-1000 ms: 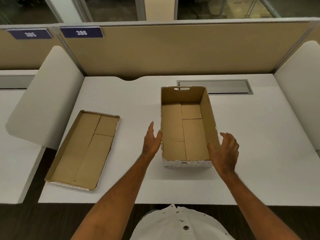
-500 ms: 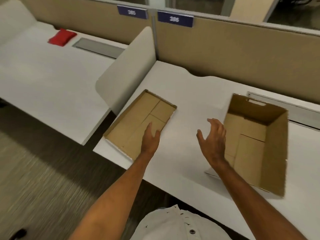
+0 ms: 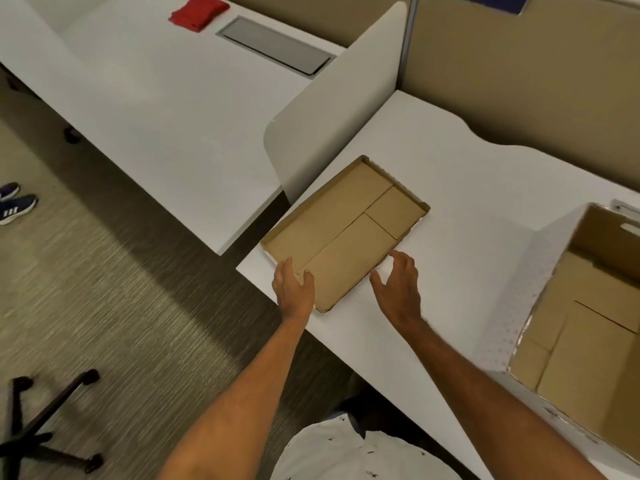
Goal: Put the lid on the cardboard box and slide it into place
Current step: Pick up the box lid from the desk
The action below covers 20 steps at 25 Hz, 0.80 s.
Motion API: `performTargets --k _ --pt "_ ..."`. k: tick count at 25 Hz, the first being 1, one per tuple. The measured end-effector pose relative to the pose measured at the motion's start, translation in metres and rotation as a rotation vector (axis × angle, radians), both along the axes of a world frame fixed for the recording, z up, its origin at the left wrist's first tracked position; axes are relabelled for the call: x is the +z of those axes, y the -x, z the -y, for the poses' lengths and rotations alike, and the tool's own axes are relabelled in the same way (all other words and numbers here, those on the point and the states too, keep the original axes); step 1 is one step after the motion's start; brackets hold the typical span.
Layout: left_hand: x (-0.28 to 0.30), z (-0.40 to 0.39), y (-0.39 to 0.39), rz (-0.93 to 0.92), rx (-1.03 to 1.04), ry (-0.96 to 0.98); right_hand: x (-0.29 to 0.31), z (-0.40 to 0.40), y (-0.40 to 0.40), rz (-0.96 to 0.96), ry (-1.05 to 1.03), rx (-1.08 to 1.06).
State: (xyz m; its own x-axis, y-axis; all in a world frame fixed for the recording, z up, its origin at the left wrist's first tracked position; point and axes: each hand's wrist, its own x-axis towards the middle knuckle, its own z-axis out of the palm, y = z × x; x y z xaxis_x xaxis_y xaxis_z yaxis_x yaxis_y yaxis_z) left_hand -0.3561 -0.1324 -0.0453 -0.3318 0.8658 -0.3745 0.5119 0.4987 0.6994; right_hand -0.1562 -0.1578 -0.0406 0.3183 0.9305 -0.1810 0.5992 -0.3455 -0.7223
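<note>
The shallow cardboard lid [image 3: 346, 230] lies upside down, brown inside facing up, near the left corner of the white desk [image 3: 460, 188]. My left hand [image 3: 293, 289] rests on the lid's near-left corner, thumb over the rim and fingers along the outside edge. Spread open, my right hand [image 3: 398, 289] hovers at the lid's near-right edge, not visibly touching it. The open cardboard box [image 3: 585, 327], white and dotted outside, brown inside, stands at the right with a handle slot in its far wall.
A white curved divider panel [image 3: 332, 109] stands just left of the lid. Beyond it is a neighbouring desk [image 3: 138, 84] with a red cloth [image 3: 199, 10] and a grey cable hatch [image 3: 277, 46]. A chair base [image 3: 41, 420] and someone's shoes [image 3: 14, 202] are on the carpet.
My view swung left from the box to the lid. Both hands left the box and reached the lid's near end; the left hand now touches its corner.
</note>
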Motion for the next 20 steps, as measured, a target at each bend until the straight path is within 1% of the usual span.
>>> performTargets --k 2,7,8,11,15,18,20 --pt "-0.01 -0.003 0.009 -0.024 0.075 0.033 -0.015 -0.007 0.01 -0.069 0.054 0.009" --pt "-0.035 -0.012 0.017 0.175 0.312 0.158 -0.04 -0.019 0.027 -0.135 0.14 0.033" --pt "-0.039 -0.013 0.017 0.186 0.316 0.169 -0.043 -0.021 0.029 -0.129 0.152 0.028" --pt "-0.047 -0.017 0.015 0.134 0.256 0.201 -0.049 -0.022 0.032 -0.085 0.167 0.032" --pt "-0.043 -0.018 0.013 0.13 0.282 0.191 -0.049 -0.02 0.03 -0.037 0.164 0.056" --pt "-0.034 -0.016 0.009 0.193 0.331 0.164 -0.044 -0.02 0.029 -0.048 0.172 0.051" --pt "-0.027 -0.014 0.008 0.288 0.393 0.145 -0.039 -0.019 0.029 -0.061 0.159 0.047"
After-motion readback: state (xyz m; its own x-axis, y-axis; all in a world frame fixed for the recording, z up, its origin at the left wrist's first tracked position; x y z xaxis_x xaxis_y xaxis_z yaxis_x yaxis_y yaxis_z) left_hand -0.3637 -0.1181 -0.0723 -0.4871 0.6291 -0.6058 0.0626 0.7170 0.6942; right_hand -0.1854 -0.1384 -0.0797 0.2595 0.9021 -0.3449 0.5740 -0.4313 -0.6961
